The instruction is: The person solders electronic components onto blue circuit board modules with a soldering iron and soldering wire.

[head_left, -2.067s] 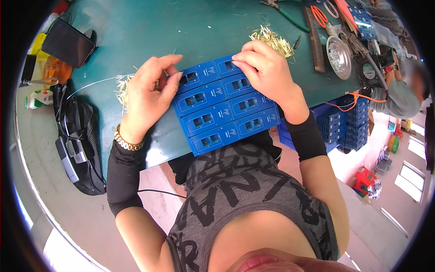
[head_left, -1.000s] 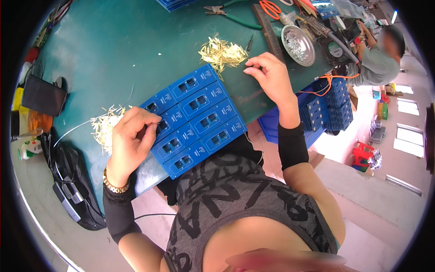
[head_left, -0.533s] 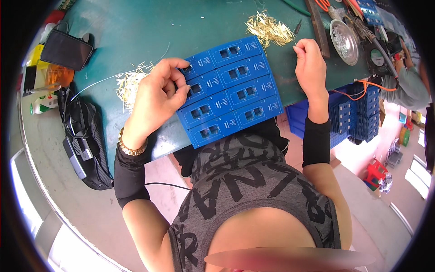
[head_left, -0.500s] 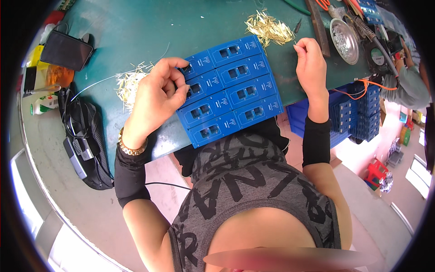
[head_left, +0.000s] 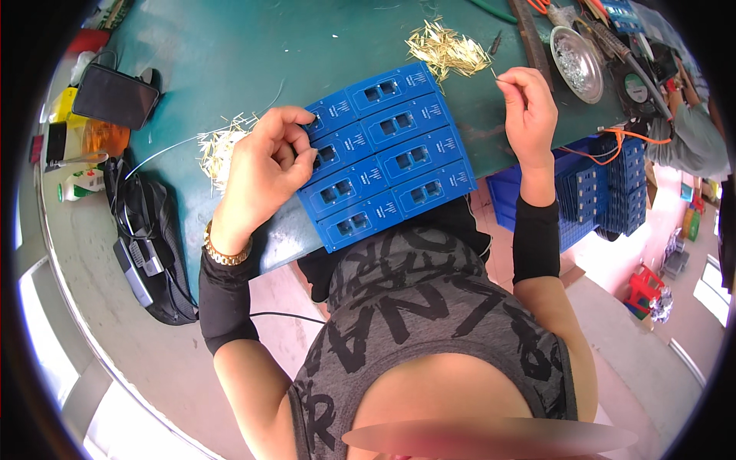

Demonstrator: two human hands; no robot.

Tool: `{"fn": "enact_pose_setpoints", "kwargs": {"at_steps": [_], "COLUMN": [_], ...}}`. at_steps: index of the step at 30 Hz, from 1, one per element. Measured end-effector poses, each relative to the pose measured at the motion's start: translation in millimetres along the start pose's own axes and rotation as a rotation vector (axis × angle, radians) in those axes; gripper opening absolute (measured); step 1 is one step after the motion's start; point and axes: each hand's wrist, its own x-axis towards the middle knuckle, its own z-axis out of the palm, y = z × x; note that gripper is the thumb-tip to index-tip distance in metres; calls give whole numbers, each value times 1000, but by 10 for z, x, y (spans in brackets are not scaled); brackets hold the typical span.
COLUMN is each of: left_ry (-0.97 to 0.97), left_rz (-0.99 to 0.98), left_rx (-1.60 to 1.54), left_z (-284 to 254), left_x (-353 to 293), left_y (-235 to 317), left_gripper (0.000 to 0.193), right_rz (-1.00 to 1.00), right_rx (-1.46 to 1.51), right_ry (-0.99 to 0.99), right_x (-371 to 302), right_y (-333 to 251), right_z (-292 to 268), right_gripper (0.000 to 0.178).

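Note:
A blue circuit board panel (head_left: 383, 157), made of several joined boards with square cutouts, lies at the bench's near edge. My left hand (head_left: 268, 165), a gold watch at its wrist, rests over the panel's left side. Its fingers are curled, the index tip close to the upper left cutout; what they hold, if anything, is hidden. Off the panel's right side, my right hand (head_left: 529, 111) is closed in a pinch. A thin pin sticks up from its fingertips. Just beyond lies a heap of gold-coloured pins (head_left: 447, 51). A paler heap of pins (head_left: 220, 157) sits behind my left hand.
A metal dish (head_left: 576, 65) of small parts stands at the far right beside a dark bar (head_left: 530, 38). Below, a blue crate (head_left: 507, 195) holds stacked boards. A black bag (head_left: 161, 253) and a dark flat device (head_left: 115, 96) are at left. Another person's arm (head_left: 694, 146) shows at right.
My right hand has opened its pinch slightly and turned, and a thin pin now shows at its fingertips. My left hand stays at the panel's left side. The whole view has shifted slightly.

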Motion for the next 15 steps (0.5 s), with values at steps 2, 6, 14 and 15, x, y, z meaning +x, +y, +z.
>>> {"fn": "enact_pose_setpoints", "kwargs": {"at_steps": [2, 6, 14, 15], "left_ry": [12, 19, 124, 136], "left_rz": [-24, 30, 566, 567], "left_rx": [-23, 20, 403, 410], "left_z": [0, 22, 68, 62], "left_x": [5, -5, -26, -40], "left_y": [-12, -16, -16, -16], "left_gripper": [40, 44, 20, 20], "right_rz": [-76, -72, 268, 364], "right_rx": [-33, -30, 716, 782], "right_ry": [5, -26, -62, -69], "right_x": [7, 17, -22, -8], "right_y": [-68, -87, -280, -347], "right_z": [6, -19, 173, 201], "right_gripper": [7, 15, 15, 15]}}
